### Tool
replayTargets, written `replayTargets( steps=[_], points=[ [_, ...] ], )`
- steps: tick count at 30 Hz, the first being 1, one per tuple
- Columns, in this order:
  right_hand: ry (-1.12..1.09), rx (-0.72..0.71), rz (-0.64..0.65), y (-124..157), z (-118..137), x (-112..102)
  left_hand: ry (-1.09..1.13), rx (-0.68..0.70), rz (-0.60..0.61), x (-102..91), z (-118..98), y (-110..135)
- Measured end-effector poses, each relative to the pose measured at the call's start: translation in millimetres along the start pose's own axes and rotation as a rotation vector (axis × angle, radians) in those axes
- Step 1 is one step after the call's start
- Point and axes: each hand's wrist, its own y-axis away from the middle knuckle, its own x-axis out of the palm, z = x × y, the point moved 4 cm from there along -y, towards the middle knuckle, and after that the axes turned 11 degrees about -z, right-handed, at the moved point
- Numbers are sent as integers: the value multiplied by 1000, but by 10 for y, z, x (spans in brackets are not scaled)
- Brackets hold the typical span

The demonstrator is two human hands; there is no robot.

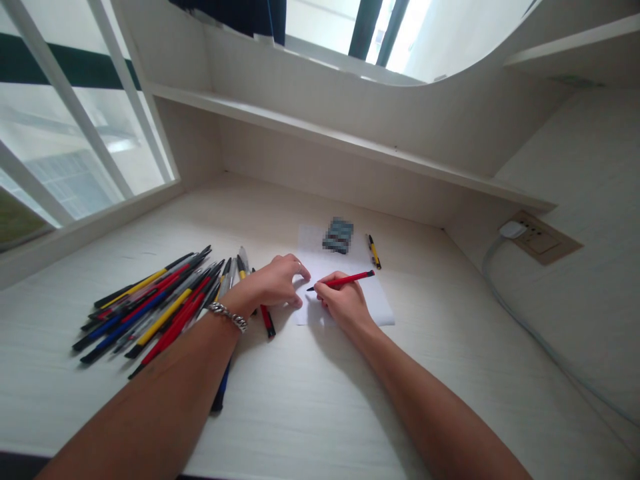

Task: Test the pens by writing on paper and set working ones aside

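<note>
Holding a red pen (343, 281) in the right hand (345, 303), pinched firmly near the writing end between thumb and fingers. Lies with its long axis almost level across the view, rising slightly toward the right. Points its dark tip left and down onto the paper (381, 305), toward the left hand (275, 283). Sticks its back end out to the right, past the knuckles. Sits over the middle of the sheet, tip near the left edge.

Resting the left hand knuckles up at the paper's left edge, fingers loosely bent, fingertips down on the sheet, gripping nothing that shows. Wearing a chain bracelet (229, 315) at that wrist.

Fanned out left of that hand: a heap of pens (150, 307), black, blue, red and yellow, mostly slanting from near left to far right, a few reaching under the wrist. Lying alone along the paper's far right edge: a yellow pen (374, 251), well apart from the heap; on the sheet or just off it, cannot tell.

Carrying all of it: a pale desk (300, 400). Set in the right wall: a socket (543, 241) with a white plug (513, 229) and a cable (525, 327) trailing toward the near side. Running above the desk's back: a shelf (325, 137). Standing at the left: a window (75, 167).
</note>
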Motion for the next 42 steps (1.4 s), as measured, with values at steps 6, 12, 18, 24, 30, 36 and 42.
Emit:
replayTargets(
  steps=[6, 12, 18, 24, 30, 36, 42],
  points=[
    [119, -80, -26, 44, 68, 22, 3, -3, -12, 16, 9, -11],
    [164, -110, -44, 61, 151, 18, 5, 1, -20, 34, 40, -16],
    [160, -123, -77, 38, 153, -2, -6, 1, -19, 40, 33, -17],
    [-78, 37, -25, 18, 26, -27, 2, 2, -32, 43, 55, -27],
    [-546, 263, 7, -33, 52, -168, 94, -12, -54, 10, 8, -16],
    [-709, 311, 11, -63, 100, -273, 359, 0, -208, 23, -135, -25],
    [-729, 312, 82, -69, 57, -267, 507, 66, -254, 61, -268, -23]
  ],
)
